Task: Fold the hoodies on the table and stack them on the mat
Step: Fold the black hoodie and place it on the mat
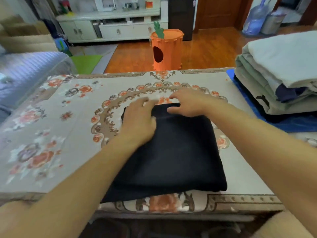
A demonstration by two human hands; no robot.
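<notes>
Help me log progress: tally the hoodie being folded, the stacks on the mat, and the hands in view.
Black hoodie under the hands: 1
Stack of folded clothes on the blue mat: 1
Hands, left hand and right hand: 2
Total: 4

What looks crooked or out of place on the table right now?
Little stands out. The folded black hoodie lies slightly askew to the table edge, its near edge overhanging it a little. In the stack on the blue mat, a dark blue piece pokes out between the pale layers.
</notes>
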